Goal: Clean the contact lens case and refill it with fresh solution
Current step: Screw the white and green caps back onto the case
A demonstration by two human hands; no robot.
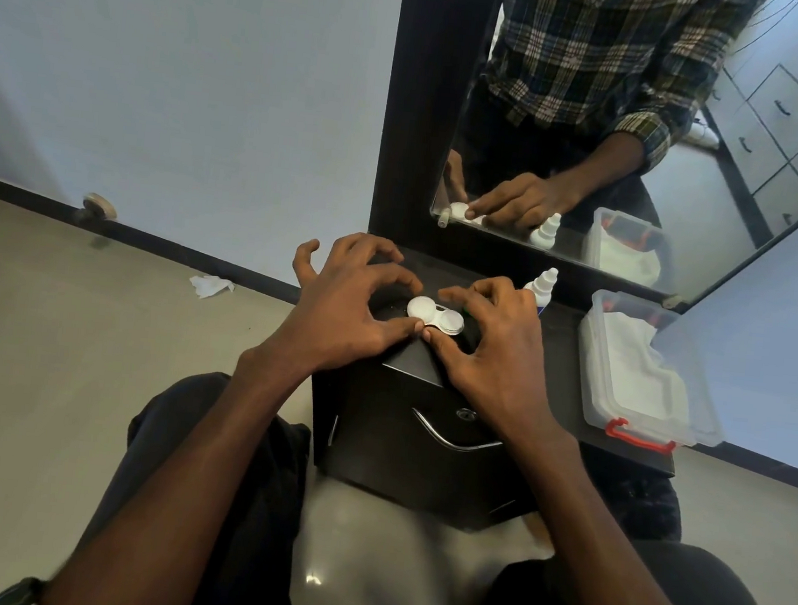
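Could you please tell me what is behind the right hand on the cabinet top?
A white dropper bottle stands behind the right hand; its lower body is covered.

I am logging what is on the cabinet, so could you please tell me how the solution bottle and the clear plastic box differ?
The solution bottle stands upright, tall and narrow; the plastic box lies low and broad. The bottle is opaque white with a dropper-style tip; the box is see-through, open-topped, holding white tissue, with a red latch. The bottle is partly hidden behind the right hand; the box is in full view. Both sit on the dark cabinet top below the mirror.
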